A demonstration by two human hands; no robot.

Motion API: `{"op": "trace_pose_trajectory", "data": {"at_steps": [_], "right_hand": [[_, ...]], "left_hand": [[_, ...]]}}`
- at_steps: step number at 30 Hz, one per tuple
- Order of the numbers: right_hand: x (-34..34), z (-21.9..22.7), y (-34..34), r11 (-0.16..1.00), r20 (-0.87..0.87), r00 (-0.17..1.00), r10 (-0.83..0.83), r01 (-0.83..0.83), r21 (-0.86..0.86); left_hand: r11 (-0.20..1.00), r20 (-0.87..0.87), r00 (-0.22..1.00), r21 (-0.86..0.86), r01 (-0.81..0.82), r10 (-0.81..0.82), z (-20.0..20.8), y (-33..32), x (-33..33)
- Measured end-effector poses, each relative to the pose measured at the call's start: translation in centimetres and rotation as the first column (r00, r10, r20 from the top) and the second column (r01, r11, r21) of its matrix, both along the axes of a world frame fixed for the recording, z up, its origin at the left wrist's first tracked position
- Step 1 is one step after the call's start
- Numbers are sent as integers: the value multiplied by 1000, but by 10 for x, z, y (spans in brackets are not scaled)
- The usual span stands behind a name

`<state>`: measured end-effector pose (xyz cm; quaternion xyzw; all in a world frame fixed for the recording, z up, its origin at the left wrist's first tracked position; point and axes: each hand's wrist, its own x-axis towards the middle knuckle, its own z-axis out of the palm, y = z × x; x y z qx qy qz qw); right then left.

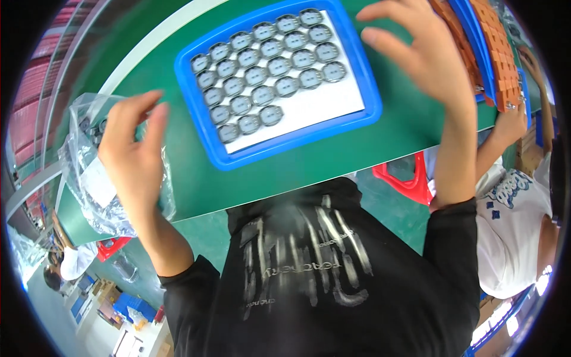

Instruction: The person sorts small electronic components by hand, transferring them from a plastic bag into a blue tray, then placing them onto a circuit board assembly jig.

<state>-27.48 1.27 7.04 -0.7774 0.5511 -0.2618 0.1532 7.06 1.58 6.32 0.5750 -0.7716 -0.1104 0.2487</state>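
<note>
A blue tray (pixel 300 141) lies on the green table, slightly turned, with a white sheet (pixel 324 110) inside it. Rows of small rounded dark-rimmed grey parts (pixel 278 66) cover most of the sheet; its lower right part is bare. To the tray's left, my left hand (pixel 134 152) hovers beside a clear plastic bag (pixel 89 178), thumb and forefinger apart and nothing visible between them. Some dark parts show in the bag, partly hidden by film. Past the tray's upper right corner is my right hand (pixel 419 53), its thumb and forefinger spread, holding nothing visible.
Orange woven-looking trays (pixel 499 53) and a blue tray (pixel 476 41) stand together at the far right. A co-worker's hand (pixel 511 126) touches their lower end. Under the table edge is a red stool (pixel 410 181). Another person (pixel 77 262) is at the lower left.
</note>
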Motion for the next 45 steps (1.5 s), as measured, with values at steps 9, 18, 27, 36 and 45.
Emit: {"op": "trace_pose_trajectory", "data": {"at_steps": [9,18,27,36,45], "right_hand": [[-29,-66,-115,977,170,976,-133,158,-143],[-26,-94,-124,952,268,963,-16,97,-290],[-76,-124,-142,993,156,985,-70,84,-82],[-31,-88,-118,980,251,968,-23,71,-183],[-45,-95,-120,981,202,974,-102,132,-142]], "left_hand": [[963,256,945,122,-239,202,-29,15,126],[954,228,958,200,-222,175,-23,6,129],[971,359,930,183,-156,82,-21,13,138],[951,-97,995,305,44,-15,-8,42,84],[999,100,994,-12,48,-47,-38,54,85]]}}
